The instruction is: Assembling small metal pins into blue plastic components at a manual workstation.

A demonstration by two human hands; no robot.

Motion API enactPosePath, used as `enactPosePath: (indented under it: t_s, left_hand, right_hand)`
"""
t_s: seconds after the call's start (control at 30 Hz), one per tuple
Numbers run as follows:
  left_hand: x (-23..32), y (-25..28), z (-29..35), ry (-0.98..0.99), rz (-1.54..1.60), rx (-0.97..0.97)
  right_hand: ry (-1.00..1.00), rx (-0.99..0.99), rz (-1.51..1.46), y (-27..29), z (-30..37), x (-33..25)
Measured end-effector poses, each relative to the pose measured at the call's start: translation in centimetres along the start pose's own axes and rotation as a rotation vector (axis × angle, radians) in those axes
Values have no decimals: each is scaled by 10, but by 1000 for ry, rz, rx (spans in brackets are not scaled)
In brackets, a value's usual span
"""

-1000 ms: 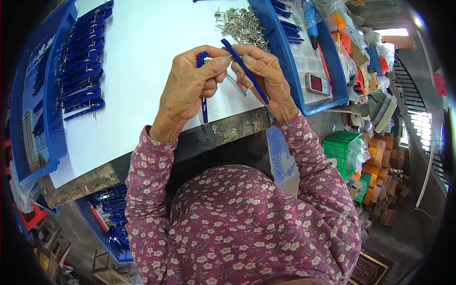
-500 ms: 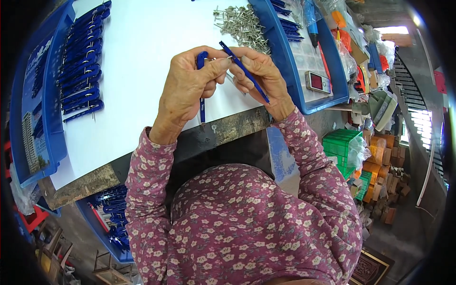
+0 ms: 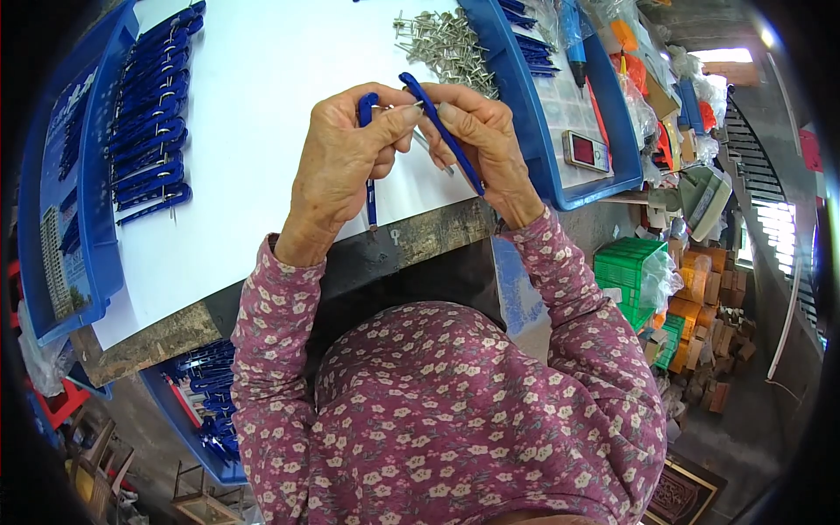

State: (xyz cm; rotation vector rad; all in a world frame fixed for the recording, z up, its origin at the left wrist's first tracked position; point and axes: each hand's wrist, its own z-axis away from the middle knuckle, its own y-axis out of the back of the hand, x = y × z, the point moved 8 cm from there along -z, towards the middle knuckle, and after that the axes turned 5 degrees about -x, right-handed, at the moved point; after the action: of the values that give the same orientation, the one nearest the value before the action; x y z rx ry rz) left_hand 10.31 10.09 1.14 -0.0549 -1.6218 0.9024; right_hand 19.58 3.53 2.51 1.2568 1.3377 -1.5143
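Note:
Both hands meet above the white tabletop [image 3: 236,166]. My left hand [image 3: 328,166] is closed around a slim blue strip [image 3: 371,206] with a rounded upper end, which hangs upright. Its thumb and forefinger pinch near a thin metal pin [image 3: 417,104]. In my right hand [image 3: 492,140], also closed, a second slim blue strip [image 3: 451,138] slants down to the right; its upper part touches the pin. A silvery end shows under the right fingers, its kind unclear. Beyond the right hand lies a heap of small flat-headed metal pins [image 3: 451,54].
A row of blue strips with metal pins [image 3: 150,122] lies at left, beside a blue tray [image 3: 107,271]. Another blue tray [image 3: 549,166] at right holds strips, a blue tool [image 3: 575,48] and a small handheld device [image 3: 584,152]. A blue bin [image 3: 197,446] of strips stands below the table edge.
The strip in my right hand has shifted slightly left and up, and the right hand has tilted a little. My left hand has barely moved. Both keep their hold.

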Motion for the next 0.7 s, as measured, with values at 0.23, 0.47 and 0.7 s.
enactPosePath:
  t_s: [0.23, 0.47, 0.7]
  left_hand:
    - [0, -1, 0, -7, 14, 1]
    - [0, -1, -1, -1, 52, 12]
    - [-4, -2, -2, 17, 148, -54]
  right_hand:
    - [50, 18, 84, -2, 0, -4]
    - [99, 58, 267, -1, 2, -8]
    - [160, 94, 408, -3, 5, -15]
